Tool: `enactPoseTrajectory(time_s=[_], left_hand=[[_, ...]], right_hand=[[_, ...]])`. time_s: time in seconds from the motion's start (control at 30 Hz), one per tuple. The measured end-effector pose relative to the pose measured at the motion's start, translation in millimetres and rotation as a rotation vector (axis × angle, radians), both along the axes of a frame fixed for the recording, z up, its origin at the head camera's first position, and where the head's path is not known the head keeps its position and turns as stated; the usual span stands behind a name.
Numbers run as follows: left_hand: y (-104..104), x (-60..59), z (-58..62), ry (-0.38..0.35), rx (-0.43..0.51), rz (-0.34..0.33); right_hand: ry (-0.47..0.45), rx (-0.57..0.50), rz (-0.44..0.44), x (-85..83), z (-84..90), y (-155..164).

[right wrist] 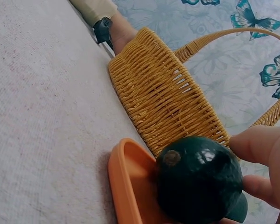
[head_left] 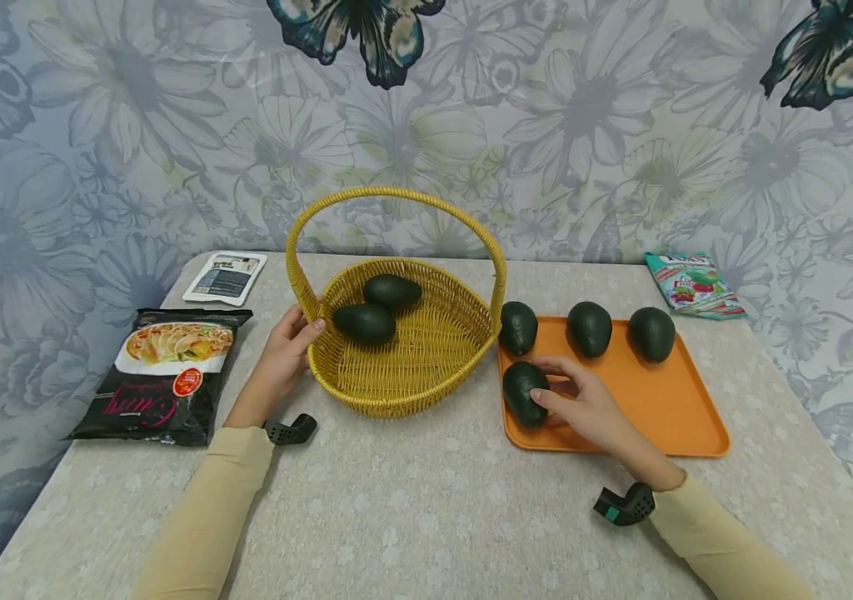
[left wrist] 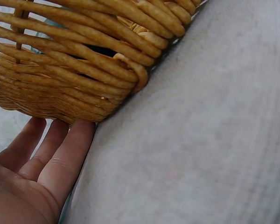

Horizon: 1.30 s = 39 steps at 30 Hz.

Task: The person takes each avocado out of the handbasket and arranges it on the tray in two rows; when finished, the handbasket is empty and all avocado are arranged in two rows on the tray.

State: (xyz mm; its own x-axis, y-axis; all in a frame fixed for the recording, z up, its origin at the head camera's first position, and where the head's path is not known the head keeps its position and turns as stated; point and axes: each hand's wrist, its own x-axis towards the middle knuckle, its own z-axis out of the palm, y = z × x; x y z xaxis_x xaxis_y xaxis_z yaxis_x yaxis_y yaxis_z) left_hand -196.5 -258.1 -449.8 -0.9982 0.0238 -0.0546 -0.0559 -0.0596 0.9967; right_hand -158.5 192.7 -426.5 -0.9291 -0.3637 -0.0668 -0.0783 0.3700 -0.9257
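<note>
My left hand (head_left: 286, 354) holds the left side of a yellow wicker basket (head_left: 411, 396), thumb at the rim by the handle's base. In the left wrist view, its fingers (left wrist: 67, 154) touch the woven outside wall. Two dark green avocados, one behind (head_left: 392, 292) the other (head_left: 364, 324), lie in the basket's left part. Over the left side of an orange tray (head_left: 632, 408), my right hand (head_left: 580, 404) grips another avocado (head_left: 524, 394) between thumb and fingers. Three more avocados line the tray's back: left (head_left: 519, 327), middle (head_left: 589, 329), right (head_left: 651, 334).
A black noodle packet (head_left: 160, 379) lies at the table's left, with a white flat packet (head_left: 226, 277) behind it. A green candy bag (head_left: 695, 286) sits at the back right. The patterned wall (head_left: 584, 183) rises directly behind the table (head_left: 396, 517).
</note>
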Motion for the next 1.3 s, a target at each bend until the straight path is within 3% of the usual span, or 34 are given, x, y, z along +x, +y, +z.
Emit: enactPoseTrajectory(time_s=[0.53,0.93,1.3], left_hand=[[1.1,6.1,1.1,0.001,-0.019,0.002],[-0.1,2.3,1.1,-0.003,-0.011,0.003],[0.8,1.3,0.4,0.011,0.023,-0.002]], right_hand=[[0.047,0.021,-0.040,-2.8,-0.3,6.7],[0.076,0.024,-0.081,-7.8,17.8,16.7],[0.186,0.060,-0.069,-14.5,30.9,16.7]])
